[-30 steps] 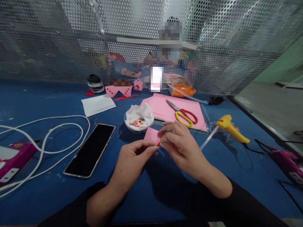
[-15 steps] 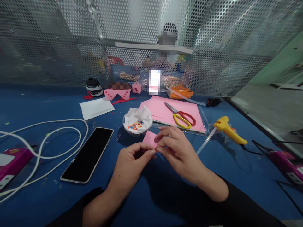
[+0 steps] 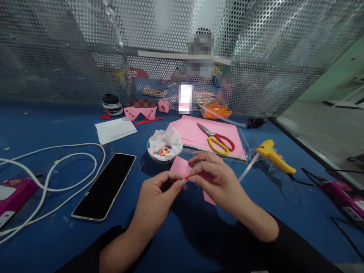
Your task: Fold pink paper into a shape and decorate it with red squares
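Observation:
My left hand (image 3: 157,193) and my right hand (image 3: 216,180) meet fingertip to fingertip just above the blue table (image 3: 57,113). Between their pinched fingers sits a tiny red piece (image 3: 186,178). Under and behind the hands lies a small pink paper piece (image 3: 179,166), with a corner showing below my right hand. Whether the pinch also holds the pink paper is unclear. Just beyond the hands stands a small clear bowl (image 3: 165,148) lined with white tissue and holding several small coloured bits.
A black phone (image 3: 104,185) lies left, with white cables (image 3: 51,178) and a magenta device (image 3: 14,193). Pink sheets (image 3: 196,132) carry red-and-yellow scissors (image 3: 218,142). A yellow glue gun (image 3: 274,161) lies right. Paper crafts and a perforated metal screen stand behind; another person sits beyond it.
The pinch has closed tighter on the red piece and the hands shifted slightly left and down in view. The pink paper's lower corner now shows under my right hand.

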`<state>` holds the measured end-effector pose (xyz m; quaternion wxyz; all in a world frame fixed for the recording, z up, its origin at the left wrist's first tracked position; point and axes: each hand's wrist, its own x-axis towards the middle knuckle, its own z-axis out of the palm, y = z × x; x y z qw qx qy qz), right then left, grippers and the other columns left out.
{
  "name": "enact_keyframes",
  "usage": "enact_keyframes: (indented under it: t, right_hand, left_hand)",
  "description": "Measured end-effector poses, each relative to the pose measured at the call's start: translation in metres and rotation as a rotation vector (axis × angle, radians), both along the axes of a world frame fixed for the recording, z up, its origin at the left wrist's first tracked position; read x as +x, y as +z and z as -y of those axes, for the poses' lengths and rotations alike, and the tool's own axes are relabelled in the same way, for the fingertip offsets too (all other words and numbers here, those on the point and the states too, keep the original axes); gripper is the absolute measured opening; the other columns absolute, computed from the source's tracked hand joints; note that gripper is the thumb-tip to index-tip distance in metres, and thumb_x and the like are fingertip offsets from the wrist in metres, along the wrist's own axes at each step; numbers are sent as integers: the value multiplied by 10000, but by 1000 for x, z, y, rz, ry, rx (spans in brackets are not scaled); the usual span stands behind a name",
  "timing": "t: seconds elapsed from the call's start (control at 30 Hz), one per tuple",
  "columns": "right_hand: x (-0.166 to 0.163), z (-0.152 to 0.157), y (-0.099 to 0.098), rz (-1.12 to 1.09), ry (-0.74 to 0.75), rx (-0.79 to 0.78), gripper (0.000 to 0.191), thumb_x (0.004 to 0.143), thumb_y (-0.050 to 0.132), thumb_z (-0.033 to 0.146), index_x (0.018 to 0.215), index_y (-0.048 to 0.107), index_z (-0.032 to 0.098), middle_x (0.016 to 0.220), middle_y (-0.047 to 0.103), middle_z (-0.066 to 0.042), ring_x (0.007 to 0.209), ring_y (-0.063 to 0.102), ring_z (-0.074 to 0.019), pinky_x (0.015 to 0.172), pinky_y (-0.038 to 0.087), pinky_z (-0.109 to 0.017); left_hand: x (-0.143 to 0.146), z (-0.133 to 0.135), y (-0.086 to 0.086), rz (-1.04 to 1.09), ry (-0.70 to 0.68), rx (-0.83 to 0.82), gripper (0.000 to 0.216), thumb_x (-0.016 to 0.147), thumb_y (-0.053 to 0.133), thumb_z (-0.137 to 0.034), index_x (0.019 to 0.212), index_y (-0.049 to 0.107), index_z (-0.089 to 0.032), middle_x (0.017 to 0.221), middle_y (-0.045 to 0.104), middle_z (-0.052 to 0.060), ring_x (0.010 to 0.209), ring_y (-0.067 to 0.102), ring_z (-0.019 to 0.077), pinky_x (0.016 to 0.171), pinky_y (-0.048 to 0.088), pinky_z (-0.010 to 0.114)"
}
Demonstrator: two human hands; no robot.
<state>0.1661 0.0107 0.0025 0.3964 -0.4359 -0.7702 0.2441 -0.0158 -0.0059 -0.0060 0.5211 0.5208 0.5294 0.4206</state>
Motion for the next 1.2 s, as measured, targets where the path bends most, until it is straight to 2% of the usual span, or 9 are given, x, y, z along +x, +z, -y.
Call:
enact_keyframes:
  t: [0.2, 0.37, 0.5, 0.7, 0.77, 0.87, 0.93, 1.07, 1.2]
  right_hand:
    - [-4, 3, -3, 1, -22, -6, 53, 860, 679, 206, 820, 684, 240, 1151, 651, -81, 1218, 540, -264, 1005, 421, -493]
    - [-3, 4, -1, -51, -8, -119, 103, 885, 622, 204, 795, 664, 229, 1138, 663, -88, 1173, 579, -252, 974, 448, -460]
    - [4, -1, 2, -111, -70, -209, 113, 874, 630, 249, 765, 652, 228, 1126, 682, -74, 1119, 612, -232, 968, 439, -416]
    - [5, -4, 3, -103, -100, -355, 117, 855, 621, 309, 782, 655, 224, 842, 710, -28, 831, 641, -202, 800, 470, -363]
    - [3, -2, 4, -93, -122, -350, 120, 851, 617, 311, 779, 654, 223, 829, 711, -27, 803, 636, -197, 769, 469, -354]
    - [2, -1, 5, -67, -145, -313, 119, 849, 602, 294, 769, 646, 218, 831, 699, -32, 787, 629, -191, 714, 467, -332]
    - [1, 0, 5, -41, -138, -277, 118, 852, 587, 272, 760, 635, 216, 821, 682, -36, 788, 620, -189, 705, 464, -330]
    - [-1, 1, 2, -2, -85, -205, 113, 862, 574, 240, 763, 623, 219, 819, 677, -35, 812, 605, -190, 769, 456, -360]
    - [-2, 2, 0, -3, -57, -185, 127, 873, 579, 240, 756, 626, 223, 810, 682, -31, 810, 608, -192, 795, 453, -376]
  left_hand:
    - [1, 0, -2, -18, 2, 22, 119, 750, 726, -323, 765, 764, -212, 736, 755, 9, 726, 662, 177, 691, 490, 264]
    - [1, 0, -4, -37, -4, 19, 135, 743, 722, -333, 776, 766, -209, 762, 760, 21, 737, 659, 192, 697, 490, 284]
    - [3, 1, -4, -55, -28, 28, 123, 748, 710, -323, 764, 758, -211, 755, 751, 20, 727, 654, 187, 696, 485, 283]
    - [3, 2, -2, -65, -134, -4, 114, 764, 693, -311, 751, 735, -206, 722, 717, 6, 697, 632, 164, 670, 471, 261]
    - [2, 1, -3, -83, -129, 22, 131, 775, 681, -324, 735, 716, -204, 779, 722, 20, 738, 645, 173, 683, 482, 267]
    - [0, -1, -5, -138, 23, 106, 181, 762, 698, -356, 689, 645, -199, 1006, 725, 55, 848, 661, 195, 697, 501, 277]
    - [-1, -2, -6, -153, 119, 111, 193, 734, 729, -366, 747, 633, -200, 1075, 714, 67, 863, 664, 201, 686, 512, 283]
    - [0, -2, -5, -88, 72, 27, 301, 745, 724, -354, 1004, 710, -202, 996, 752, 61, 811, 685, 203, 711, 534, 308]
    - [0, -1, -4, -67, 50, 3, 252, 785, 684, -356, 958, 772, -195, 937, 782, 51, 848, 703, 217, 769, 536, 316]
